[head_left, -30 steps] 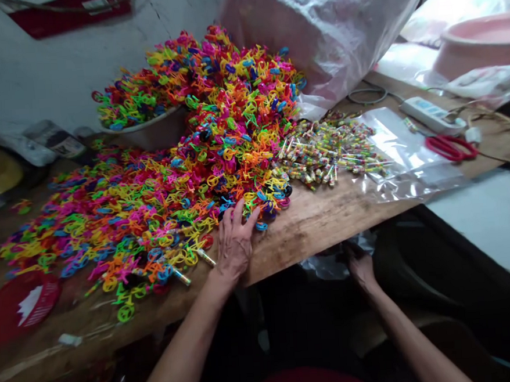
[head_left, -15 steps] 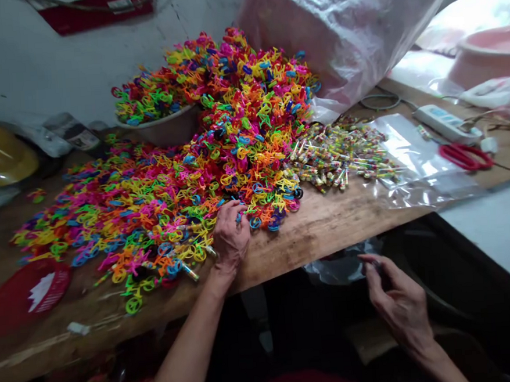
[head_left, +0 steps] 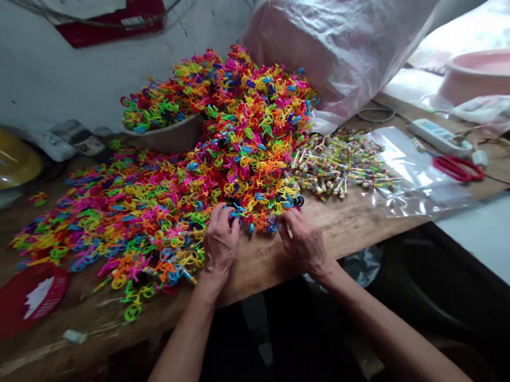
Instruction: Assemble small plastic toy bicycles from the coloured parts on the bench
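A large heap of small bright plastic toy pieces, many shaped like tiny bicycles with wheels, covers the wooden table. At its front edge my left hand has its fingers curled down among the pieces; something blue and dark shows by the fingertips, too small to name. Just to its right, my right hand is closed, thumb and fingertips together against the heap's edge by some blue pieces. Whatever it pinches is hidden. Bare wood lies between the two hands. Right of the heap is a pile of thin, candy-filled-looking tubes.
A bowl overflows with toy pieces behind. Clear plastic bags, red-handled scissors and a power strip lie right. A big translucent sack leans behind. Left are a red basket and yellow helmet.
My right hand has moved left and forward from beyond the table's front edge to the heap. My left hand stays at the heap's edge, slightly shifted. The view has tilted a little.
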Action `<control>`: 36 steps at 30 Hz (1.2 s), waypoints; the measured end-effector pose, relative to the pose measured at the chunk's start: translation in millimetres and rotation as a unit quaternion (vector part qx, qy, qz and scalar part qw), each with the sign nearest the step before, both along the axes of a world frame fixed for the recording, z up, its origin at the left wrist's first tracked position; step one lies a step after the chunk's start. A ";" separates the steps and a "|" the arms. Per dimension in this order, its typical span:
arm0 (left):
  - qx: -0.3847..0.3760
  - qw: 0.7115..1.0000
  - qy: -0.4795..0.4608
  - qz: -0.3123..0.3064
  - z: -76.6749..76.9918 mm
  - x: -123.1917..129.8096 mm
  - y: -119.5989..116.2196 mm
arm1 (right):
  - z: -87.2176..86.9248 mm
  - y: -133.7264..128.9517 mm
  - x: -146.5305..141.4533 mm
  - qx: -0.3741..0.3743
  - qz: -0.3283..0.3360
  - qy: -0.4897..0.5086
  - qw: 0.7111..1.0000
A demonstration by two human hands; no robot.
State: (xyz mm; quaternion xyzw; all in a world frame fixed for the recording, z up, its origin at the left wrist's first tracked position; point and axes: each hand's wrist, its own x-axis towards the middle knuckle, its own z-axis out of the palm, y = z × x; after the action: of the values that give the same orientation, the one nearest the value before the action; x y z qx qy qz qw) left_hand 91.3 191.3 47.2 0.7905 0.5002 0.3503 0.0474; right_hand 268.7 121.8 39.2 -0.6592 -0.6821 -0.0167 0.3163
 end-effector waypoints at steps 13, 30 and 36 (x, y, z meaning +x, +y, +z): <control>-0.068 0.990 0.121 -0.018 4.3 30.4 -3.9 | -16.9 2.9 -4.1 -0.069 -0.013 -0.043 0.997; -0.024 0.997 -0.071 -0.001 24.6 11.9 -21.5 | -8.9 -31.0 16.4 0.120 0.094 0.114 0.982; -0.542 0.754 -0.370 -0.042 40.2 4.1 -62.5 | 3.5 -39.4 0.4 0.105 0.197 0.122 0.967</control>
State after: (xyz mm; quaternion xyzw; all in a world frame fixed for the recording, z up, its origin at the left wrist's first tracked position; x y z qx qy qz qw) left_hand 95.4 128.9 87.4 0.4619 0.5158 0.2833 0.6635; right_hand 269.1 82.5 42.6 -0.4716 -0.7493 0.0545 0.4616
